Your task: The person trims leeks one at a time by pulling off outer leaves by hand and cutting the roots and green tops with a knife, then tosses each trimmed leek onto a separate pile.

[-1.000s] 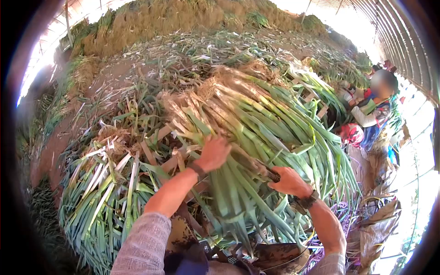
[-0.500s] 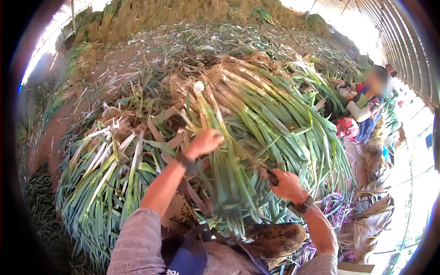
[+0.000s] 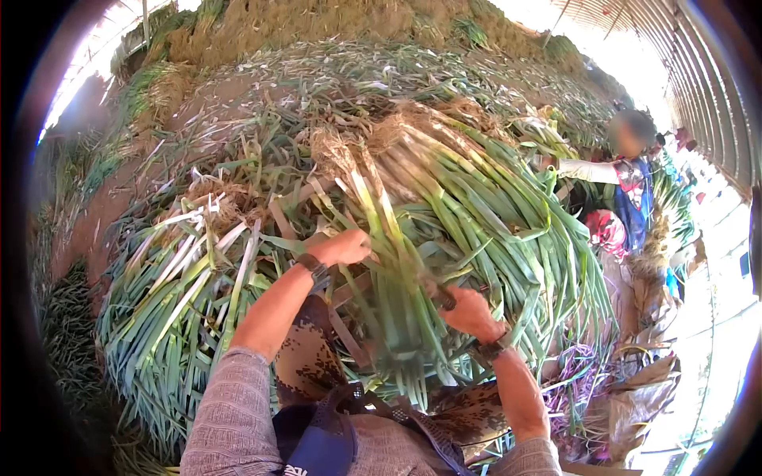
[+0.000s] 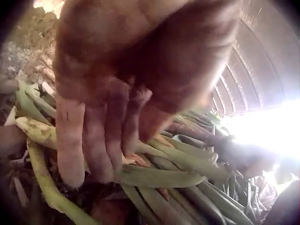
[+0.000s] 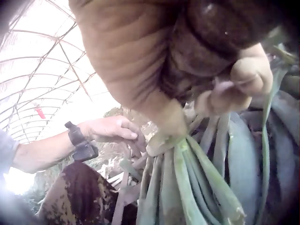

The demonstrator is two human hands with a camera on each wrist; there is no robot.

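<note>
My right hand (image 3: 470, 313) grips the dark, rounded handle (image 5: 201, 47) of a knife, whose blade (image 3: 431, 287) is blurred against the leeks. It stands just right of a small bunch of leeks (image 3: 379, 208), roots away from me and leaves toward my lap. At the left of this bunch hovers my left hand (image 3: 341, 247), its fingertips close over the stalks. In the left wrist view its fingers (image 4: 70, 145) hang down side by side before a yellowish leek stalk (image 4: 42, 133) and a cut leaf (image 4: 159, 178). Leaves (image 5: 187, 187) fan out below my right hand.
A large heap of leeks (image 3: 492, 206) lies to the right, another pile (image 3: 190, 278) to the left. Loose leaf scraps (image 3: 349, 71) cover the ground beyond. At the right, another person (image 3: 631, 182) reaches toward the leeks. Purple strings (image 3: 567, 381) lie near my right arm.
My left hand has come off the bunch and shifted left and nearer. My right hand, with the knife, has moved left and slightly down. The other person's arm has stretched out toward the leeks.
</note>
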